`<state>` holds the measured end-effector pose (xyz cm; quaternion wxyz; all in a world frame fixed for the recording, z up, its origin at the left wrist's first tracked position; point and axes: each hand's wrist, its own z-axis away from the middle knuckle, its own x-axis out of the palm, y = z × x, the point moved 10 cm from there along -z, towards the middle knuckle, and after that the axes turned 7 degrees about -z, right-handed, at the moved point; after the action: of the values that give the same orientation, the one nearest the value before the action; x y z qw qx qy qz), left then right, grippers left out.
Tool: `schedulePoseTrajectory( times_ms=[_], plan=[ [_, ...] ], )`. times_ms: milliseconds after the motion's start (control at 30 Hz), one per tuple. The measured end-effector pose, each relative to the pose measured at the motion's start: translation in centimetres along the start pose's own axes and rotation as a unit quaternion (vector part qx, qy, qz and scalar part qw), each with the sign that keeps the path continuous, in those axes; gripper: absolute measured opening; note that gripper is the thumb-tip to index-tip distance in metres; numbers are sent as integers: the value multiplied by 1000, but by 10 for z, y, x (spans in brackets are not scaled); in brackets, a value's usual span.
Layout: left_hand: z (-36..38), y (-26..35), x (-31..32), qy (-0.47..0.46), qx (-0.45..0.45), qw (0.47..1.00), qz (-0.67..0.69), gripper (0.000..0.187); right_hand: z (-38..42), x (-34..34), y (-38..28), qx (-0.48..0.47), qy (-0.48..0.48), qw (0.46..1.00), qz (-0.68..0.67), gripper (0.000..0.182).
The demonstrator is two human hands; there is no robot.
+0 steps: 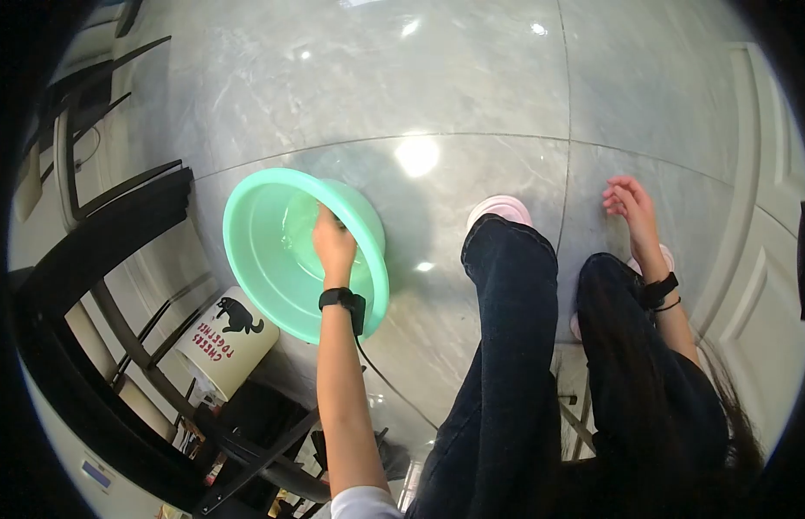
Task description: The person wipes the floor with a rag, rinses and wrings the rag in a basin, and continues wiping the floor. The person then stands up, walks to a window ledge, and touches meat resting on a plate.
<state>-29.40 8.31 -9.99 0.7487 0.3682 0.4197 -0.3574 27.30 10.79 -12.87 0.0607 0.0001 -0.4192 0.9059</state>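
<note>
A mint-green plastic basin [247, 251] stands on the floor at the left, with what looks like clear water at its bottom. My left hand [335, 246] reaches over the near rim into it. Its fingers point down and are mostly hidden; a small dark patch shows beside them, but I cannot make out what it is. A black watch circles the left wrist. At the right, my right hand [630, 208] hangs in the air past my knee, fingers loosely bent and holding nothing. A black band and a thin cord are around that wrist.
A cream bin [234, 337] with a black cat print stands beside the basin. Black chair frames [117, 233] crowd the left side. My jeans-clad legs [511, 329] and a pink slipper [504, 208] are on the grey tiled floor [454, 86]. White panelled doors [757, 259] line the right.
</note>
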Motion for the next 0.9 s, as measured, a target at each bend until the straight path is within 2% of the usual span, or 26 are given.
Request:
schedulePoseTrajectory(
  times_ms=[33,100,167,267,300,367,500,700,800,900],
  plan=[
    [2,-20,5,-22,-96,991,89,37,0,0,1,2,1,1000,1,22],
    [7,-41,1,-4,-144,939,312,41,-1,1,0,5,-1,1000,-1,23],
    [15,-62,5,-12,-174,833,525,46,-1,2,3,17,-4,1000,-14,23],
    [33,-64,1,8,-206,724,658,44,-1,4,5,28,-3,999,-31,23],
    [40,-67,1,-4,-223,712,665,44,-1,4,5,29,-2,999,-35,23],
    [43,-93,9,-10,-221,726,651,38,0,6,4,31,1,999,-29,23],
    [47,-69,7,-49,-186,747,636,27,1,10,3,32,-10,999,-20,23],
    [36,-82,-6,73,-220,793,563,27,-1,9,7,35,-12,999,-23,22],
    [30,-78,-12,50,-213,811,543,33,0,11,6,35,-12,999,-16,22],
    [31,-76,-18,116,-245,812,517,42,0,11,6,33,-16,999,-17,23]
  ],
)
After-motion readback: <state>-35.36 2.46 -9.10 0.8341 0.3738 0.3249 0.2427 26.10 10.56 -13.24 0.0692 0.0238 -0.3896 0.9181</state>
